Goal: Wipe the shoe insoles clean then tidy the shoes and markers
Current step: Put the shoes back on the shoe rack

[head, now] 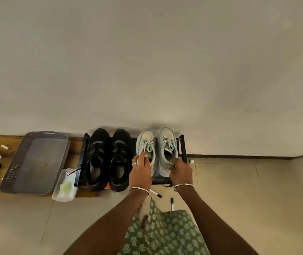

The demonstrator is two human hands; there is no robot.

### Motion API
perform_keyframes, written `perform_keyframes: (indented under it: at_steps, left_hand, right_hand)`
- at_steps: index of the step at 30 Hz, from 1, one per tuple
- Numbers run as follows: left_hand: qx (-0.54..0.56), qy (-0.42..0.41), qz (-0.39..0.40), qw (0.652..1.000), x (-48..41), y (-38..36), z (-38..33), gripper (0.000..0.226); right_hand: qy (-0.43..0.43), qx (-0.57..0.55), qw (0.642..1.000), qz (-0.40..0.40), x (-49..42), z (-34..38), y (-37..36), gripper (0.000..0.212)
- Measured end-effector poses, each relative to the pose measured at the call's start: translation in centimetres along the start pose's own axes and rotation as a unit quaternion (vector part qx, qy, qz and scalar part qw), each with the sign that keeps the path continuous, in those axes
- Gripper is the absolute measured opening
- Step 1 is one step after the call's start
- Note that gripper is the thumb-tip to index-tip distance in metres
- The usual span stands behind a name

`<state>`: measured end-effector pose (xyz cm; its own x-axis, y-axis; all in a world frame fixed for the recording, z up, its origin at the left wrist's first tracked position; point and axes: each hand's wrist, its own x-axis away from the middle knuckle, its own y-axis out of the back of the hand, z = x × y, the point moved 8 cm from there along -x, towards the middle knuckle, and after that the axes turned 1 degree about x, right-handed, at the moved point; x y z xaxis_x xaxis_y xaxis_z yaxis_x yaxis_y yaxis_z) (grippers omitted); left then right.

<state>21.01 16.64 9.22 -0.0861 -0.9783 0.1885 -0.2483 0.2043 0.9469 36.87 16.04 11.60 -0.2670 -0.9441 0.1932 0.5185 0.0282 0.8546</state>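
pale blue shoes [157, 150] laced, side by side.

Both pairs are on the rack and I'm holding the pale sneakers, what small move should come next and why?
Probably release them and reach your right hand for the green marker: the pale blue sneakers already sit beside the black sneakers on the shoe rack, while that and a black-capped marker lie loose on the floor.

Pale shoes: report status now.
Left hand grips left pale shoe, right hand grips right pale shoe. Both on rack beside black pair. Black marker, green marker loose on floor.
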Motion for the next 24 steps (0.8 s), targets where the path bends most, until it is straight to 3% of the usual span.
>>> perform_keyframes:
  at_steps: [4,12,16,20,24]
  left_hand:
    - [-0.019,0.012,0.019,1.0,-1.7,-2.7,1.0,0.047]
    - [-0.02,0.024,0.056,0.998,-3.1,-6.8,2.3,0.035]
    - [-0.03,0.035,0.107,0.993,-3.4,-10.2,3.4,0.037]
    - [-0.05,0.005,0.11,0.993,-4.0,-10.9,3.7,0.039]
    - [-0.071,-0.007,0.135,0.988,-4.3,-11.3,3.8,0.035]
  right_hand:
    - [0.011,0.019,1.0,-0.012,-1.2,-0.1,-1.9,0.024]
    - [-0.012,0.05,0.998,0.043,-3.4,-1.9,-8.1,0.02]
    - [-0.059,0.042,0.995,0.067,-3.4,-4.3,-10.6,0.025]
    - [-0.115,0.066,0.985,0.111,-3.1,-7.3,-12.2,0.024]
    - [-0.133,0.036,0.985,0.107,-2.9,-7.3,-11.8,0.024]
